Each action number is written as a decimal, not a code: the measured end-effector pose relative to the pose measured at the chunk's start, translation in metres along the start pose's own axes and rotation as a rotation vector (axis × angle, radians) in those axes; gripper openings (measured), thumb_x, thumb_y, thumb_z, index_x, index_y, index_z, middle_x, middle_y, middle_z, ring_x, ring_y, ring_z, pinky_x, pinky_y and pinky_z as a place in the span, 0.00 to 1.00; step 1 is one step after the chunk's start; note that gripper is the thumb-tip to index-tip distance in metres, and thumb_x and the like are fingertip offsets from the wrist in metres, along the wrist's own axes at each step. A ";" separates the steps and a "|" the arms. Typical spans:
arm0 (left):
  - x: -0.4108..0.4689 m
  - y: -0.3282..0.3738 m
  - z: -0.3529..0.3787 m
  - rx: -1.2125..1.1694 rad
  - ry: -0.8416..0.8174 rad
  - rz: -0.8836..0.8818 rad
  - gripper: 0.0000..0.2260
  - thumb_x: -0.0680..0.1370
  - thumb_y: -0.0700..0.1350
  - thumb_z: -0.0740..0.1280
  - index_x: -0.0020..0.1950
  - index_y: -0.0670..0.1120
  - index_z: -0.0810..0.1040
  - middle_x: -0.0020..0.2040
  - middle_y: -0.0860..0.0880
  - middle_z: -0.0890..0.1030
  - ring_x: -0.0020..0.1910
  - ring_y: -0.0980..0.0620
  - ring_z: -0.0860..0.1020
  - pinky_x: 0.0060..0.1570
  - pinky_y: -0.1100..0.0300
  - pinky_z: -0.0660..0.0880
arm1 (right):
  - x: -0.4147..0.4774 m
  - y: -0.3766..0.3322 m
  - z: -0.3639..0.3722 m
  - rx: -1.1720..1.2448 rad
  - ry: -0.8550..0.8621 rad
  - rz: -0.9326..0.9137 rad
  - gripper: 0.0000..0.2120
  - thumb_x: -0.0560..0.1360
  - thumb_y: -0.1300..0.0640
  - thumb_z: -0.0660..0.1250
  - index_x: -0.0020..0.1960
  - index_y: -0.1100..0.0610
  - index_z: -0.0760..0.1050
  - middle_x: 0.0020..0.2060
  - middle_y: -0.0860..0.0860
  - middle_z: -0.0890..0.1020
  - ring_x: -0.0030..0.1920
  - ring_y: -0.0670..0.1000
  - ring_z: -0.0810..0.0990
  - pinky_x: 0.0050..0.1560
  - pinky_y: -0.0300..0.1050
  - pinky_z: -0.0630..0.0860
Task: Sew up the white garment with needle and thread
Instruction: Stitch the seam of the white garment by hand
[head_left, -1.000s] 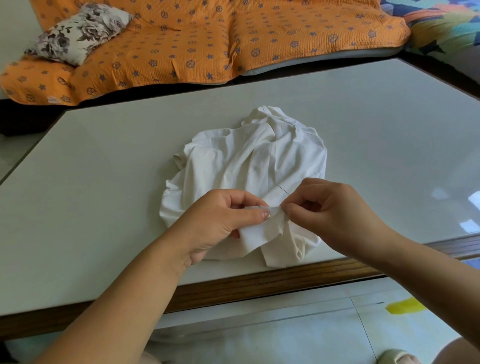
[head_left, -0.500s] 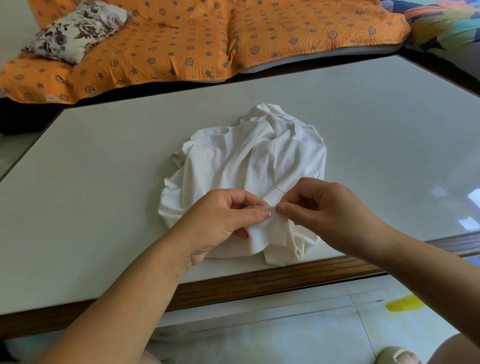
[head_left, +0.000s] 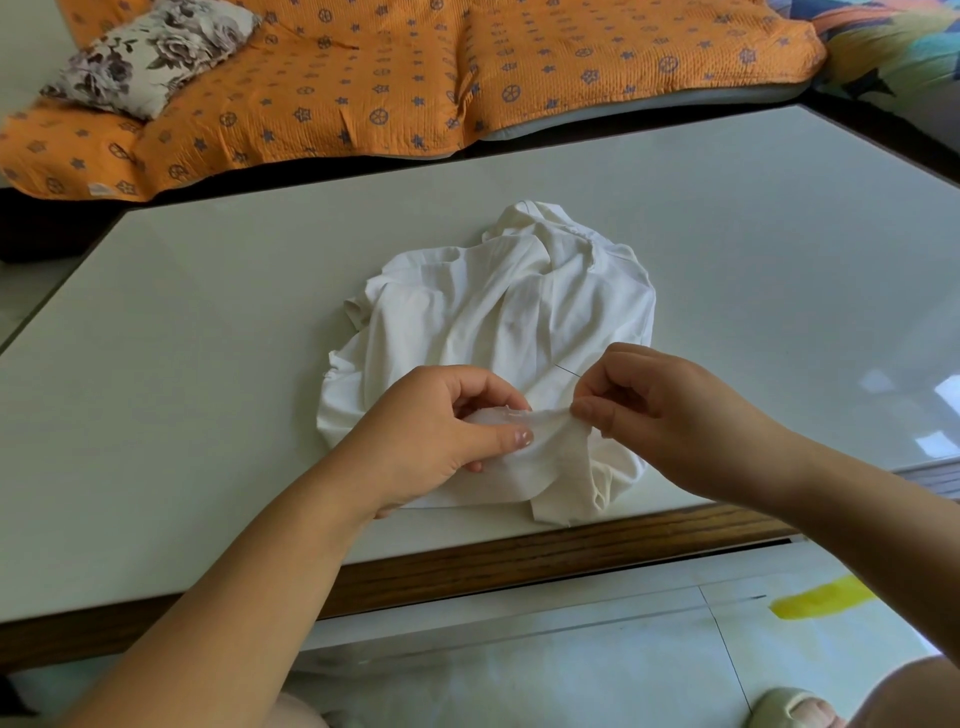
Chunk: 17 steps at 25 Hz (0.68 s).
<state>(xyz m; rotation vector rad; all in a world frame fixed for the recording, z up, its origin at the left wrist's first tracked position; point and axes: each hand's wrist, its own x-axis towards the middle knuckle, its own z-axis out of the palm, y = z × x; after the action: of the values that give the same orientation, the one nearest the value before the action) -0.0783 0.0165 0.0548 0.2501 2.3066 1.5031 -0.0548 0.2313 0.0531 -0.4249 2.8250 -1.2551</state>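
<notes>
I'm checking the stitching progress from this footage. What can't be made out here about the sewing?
Head view: the thin dark line beside the right hand is too thin to tell needle from thread.
Head view: any stitches or tear on the white garment are hidden in the fold that the left hand pinches.
Head view: the slipper is cut off by the bottom edge.

Bright daylight glares off the glossy table (head_left: 779, 270) at right; wide-angle edges bend.
</notes>
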 end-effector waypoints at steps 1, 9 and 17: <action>0.000 0.000 0.000 0.012 0.009 0.007 0.08 0.70 0.40 0.77 0.43 0.52 0.84 0.39 0.52 0.84 0.39 0.56 0.80 0.37 0.64 0.77 | 0.000 0.001 0.000 -0.004 0.003 -0.005 0.10 0.78 0.55 0.66 0.38 0.46 0.73 0.37 0.43 0.76 0.37 0.41 0.74 0.39 0.30 0.69; -0.002 0.001 -0.003 0.084 0.057 0.056 0.04 0.71 0.48 0.76 0.44 0.53 0.84 0.39 0.49 0.82 0.38 0.58 0.78 0.38 0.62 0.79 | 0.000 0.003 0.001 -0.023 0.038 -0.036 0.08 0.78 0.56 0.67 0.39 0.50 0.75 0.35 0.43 0.74 0.36 0.41 0.74 0.39 0.30 0.69; -0.006 0.002 -0.017 0.327 0.059 0.072 0.05 0.73 0.47 0.75 0.42 0.58 0.82 0.41 0.58 0.81 0.41 0.57 0.78 0.39 0.72 0.71 | 0.002 0.005 -0.003 -0.034 0.056 -0.013 0.10 0.77 0.55 0.67 0.38 0.48 0.74 0.34 0.42 0.74 0.36 0.40 0.74 0.38 0.29 0.68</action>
<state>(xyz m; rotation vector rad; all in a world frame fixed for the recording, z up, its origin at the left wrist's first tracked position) -0.0801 0.0011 0.0641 0.3828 2.6110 1.1704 -0.0579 0.2362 0.0513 -0.4160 2.8985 -1.2431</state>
